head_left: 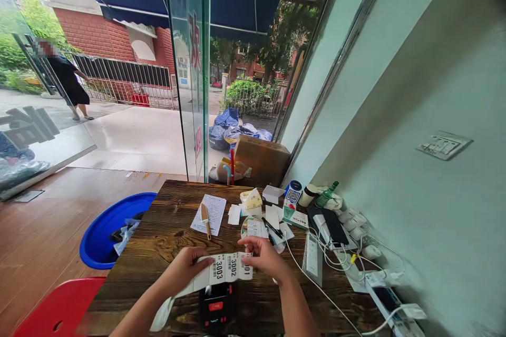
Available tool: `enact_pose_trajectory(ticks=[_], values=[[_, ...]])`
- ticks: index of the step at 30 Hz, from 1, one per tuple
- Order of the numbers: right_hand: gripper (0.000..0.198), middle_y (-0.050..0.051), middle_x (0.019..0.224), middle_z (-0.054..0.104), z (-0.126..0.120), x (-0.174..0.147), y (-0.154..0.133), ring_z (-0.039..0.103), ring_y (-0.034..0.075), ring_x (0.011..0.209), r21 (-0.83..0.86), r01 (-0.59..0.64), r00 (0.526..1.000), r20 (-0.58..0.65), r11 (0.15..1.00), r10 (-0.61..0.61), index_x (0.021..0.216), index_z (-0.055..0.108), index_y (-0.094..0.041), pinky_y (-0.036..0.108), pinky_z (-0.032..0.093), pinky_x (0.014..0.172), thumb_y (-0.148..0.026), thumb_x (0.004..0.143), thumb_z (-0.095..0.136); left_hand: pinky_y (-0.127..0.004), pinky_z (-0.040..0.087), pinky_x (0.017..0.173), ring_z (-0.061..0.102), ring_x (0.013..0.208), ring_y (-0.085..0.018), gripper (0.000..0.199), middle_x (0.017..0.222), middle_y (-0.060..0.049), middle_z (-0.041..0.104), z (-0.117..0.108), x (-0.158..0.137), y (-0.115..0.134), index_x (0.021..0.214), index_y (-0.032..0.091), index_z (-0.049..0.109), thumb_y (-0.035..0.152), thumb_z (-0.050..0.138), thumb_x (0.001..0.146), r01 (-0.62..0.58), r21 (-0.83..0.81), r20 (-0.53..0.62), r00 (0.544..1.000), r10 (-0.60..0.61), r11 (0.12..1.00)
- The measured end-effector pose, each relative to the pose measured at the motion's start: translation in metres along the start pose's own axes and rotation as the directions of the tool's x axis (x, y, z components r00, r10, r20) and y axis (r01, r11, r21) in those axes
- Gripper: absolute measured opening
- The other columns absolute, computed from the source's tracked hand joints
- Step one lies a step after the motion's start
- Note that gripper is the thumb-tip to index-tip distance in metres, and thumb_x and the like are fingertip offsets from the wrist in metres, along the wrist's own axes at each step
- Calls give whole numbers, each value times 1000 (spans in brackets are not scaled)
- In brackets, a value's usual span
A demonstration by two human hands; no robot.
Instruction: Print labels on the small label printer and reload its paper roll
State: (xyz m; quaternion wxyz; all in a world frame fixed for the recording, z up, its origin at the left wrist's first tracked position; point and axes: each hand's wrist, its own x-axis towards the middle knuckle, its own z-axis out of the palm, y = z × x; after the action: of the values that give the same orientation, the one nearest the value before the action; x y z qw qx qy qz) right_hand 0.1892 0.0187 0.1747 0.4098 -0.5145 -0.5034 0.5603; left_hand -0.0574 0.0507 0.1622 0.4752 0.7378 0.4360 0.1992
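A white strip of printed labels (224,268) stretches between my two hands above the wooden table (166,231); the numbers 3003 and 3002 show on it. My left hand (192,266) pinches the strip on its left part, and the rest hangs down and curls to the lower left. At the right end, my right hand (264,257) grips the strip, its thumb partly covering another number. Just below the strip sits a small black label printer (215,306) with a red button. A knife with a tan blade (204,216) lies on a printed sheet (215,208) beyond my hands.
A blue tub (95,242) stands left of the table, near a red chair (59,310). Cards, a QR-code stand (293,194), a green bottle (327,195), white cables and a power strip (381,295) crowd the right side. Outside the glass door (197,73), a person (65,76) walks.
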Motion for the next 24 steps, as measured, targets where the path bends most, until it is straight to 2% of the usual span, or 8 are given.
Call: enact_pose_trajectory(ticks=[3, 6, 8, 13, 19, 24], values=[[36, 1, 81, 64, 17, -4, -9, 55, 19, 72, -235, 24, 992, 130, 972, 7, 84, 75, -24, 29, 38, 63, -25, 48, 84, -25, 34, 62, 48, 68, -17, 42, 68, -3, 58, 4, -1, 1, 69, 16, 64, 54, 51, 81, -10, -12, 74, 997, 11, 1000], [16, 0, 71, 66, 36, -4, -15, 57, 21, 71, -369, 78, 979, 205, 926, 0, 76, 75, -23, 29, 35, 61, -31, 62, 76, -24, 32, 60, 45, 66, -16, 40, 66, -1, 56, 6, -1, 3, 69, 15, 63, 52, 51, 82, -6, 5, 125, 992, 6, 1000], [12, 0, 65, 64, 44, -1, -16, 57, 20, 67, -416, 107, 976, 215, 903, -16, 74, 74, -22, 29, 33, 59, -31, 71, 67, -24, 29, 59, 41, 64, -15, 41, 63, 0, 51, 6, 1, 3, 67, 16, 60, 52, 49, 82, -7, 13, 144, 989, 5, 1000], [22, 0, 71, 66, 46, 3, -8, 56, 18, 70, -406, 170, 968, 240, 898, -74, 82, 72, -20, 27, 36, 62, -35, 82, 56, -26, 22, 55, 28, 60, -13, 48, 61, 3, 31, 6, 4, -1, 58, 19, 38, 60, 44, 82, 6, 1, 118, 993, -6, 1000], [29, 1, 69, 67, 51, -1, 3, 56, 16, 68, -340, 187, 971, 204, 922, -122, 81, 74, -19, 26, 36, 61, -42, 82, 58, -26, 27, 59, 31, 63, -14, 46, 62, 2, 36, 13, 0, -4, 61, 18, 45, 58, 45, 82, -23, -92, 109, 994, 33, 995], [31, 2, 69, 68, 48, -8, 8, 56, 17, 66, -270, 171, 981, 140, 947, -137, 79, 75, -18, 26, 37, 60, -46, 81, 60, -27, 25, 59, 28, 64, -14, 51, 64, 2, 30, 21, -2, 0, 61, 19, 36, 66, 36, 82, 22, -83, 124, 992, -11, 996]])
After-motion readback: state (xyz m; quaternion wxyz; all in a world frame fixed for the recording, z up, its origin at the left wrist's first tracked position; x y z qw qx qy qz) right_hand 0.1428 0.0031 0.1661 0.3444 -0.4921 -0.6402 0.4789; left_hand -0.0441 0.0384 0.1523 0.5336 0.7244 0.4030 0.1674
